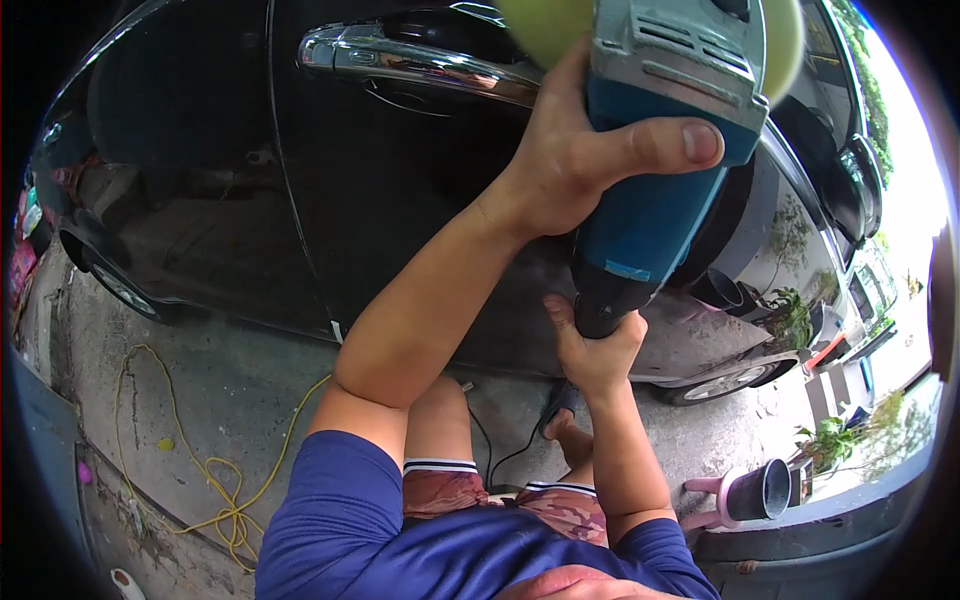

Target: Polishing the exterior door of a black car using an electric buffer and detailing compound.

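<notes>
My left hand (600,154) wraps the front of a blue-and-grey electric polisher (641,217), its thumb lying across the body just behind the metal gear housing. Lower down, my right hand (604,352) grips the black rear handle of the polisher. A yellow round polishing pad (547,30) shows behind the tool's head, partly hidden by it and cut off by the top edge. Close in front stands a glossy black car (195,187), with a chrome door handle (427,64) left of the pad. Whether the pad touches the paint cannot be seen.
A yellow cord (232,510) lies looped on the concrete floor (202,390) to the left. A black cable (491,450) runs between my legs. At right, a black bucket (757,491) sits on a pink stool (697,517), near potted plants (829,439).
</notes>
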`<act>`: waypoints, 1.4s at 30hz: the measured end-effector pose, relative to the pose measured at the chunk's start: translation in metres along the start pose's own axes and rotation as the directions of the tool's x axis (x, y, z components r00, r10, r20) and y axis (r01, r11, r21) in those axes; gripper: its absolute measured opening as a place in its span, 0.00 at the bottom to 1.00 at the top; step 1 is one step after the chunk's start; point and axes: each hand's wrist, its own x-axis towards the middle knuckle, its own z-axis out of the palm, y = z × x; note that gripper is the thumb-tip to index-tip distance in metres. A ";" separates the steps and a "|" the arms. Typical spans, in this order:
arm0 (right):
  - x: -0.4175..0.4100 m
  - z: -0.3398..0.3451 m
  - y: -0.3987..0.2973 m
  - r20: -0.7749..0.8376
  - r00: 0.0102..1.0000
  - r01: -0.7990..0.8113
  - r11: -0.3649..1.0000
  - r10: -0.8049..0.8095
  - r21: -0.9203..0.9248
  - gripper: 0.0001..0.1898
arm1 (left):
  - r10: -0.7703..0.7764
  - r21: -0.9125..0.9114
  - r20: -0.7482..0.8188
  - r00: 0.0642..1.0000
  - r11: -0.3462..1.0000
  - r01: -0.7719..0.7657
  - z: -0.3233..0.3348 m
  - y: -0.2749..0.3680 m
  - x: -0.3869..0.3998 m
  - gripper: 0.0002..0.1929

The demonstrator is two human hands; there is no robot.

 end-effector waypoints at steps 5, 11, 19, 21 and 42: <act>-0.008 -0.009 0.011 -0.006 0.999 -0.040 0.999 0.040 0.002 0.19 | -0.154 0.032 0.015 0.988 0.988 0.153 0.011 -0.004 -0.001 0.45; -0.014 -0.018 0.017 -0.017 0.995 -0.096 0.995 0.096 -0.037 0.18 | -0.167 -0.011 0.016 0.986 0.986 0.167 0.020 -0.023 -0.003 0.52; -0.021 -0.031 0.031 -0.051 0.995 -0.083 0.996 0.081 -0.037 0.17 | -0.140 -0.040 0.057 0.989 0.989 0.142 0.031 -0.046 -0.002 0.54; -0.023 -0.038 0.035 -0.103 0.993 -0.064 0.997 0.059 -0.046 0.18 | -0.145 -0.056 0.064 0.987 0.987 0.149 0.037 -0.053 -0.004 0.54; -0.001 -0.065 0.023 0.006 0.990 0.131 0.921 -0.139 -0.368 0.19 | -0.057 -0.419 0.001 0.998 0.906 0.052 0.014 -0.041 -0.034 0.29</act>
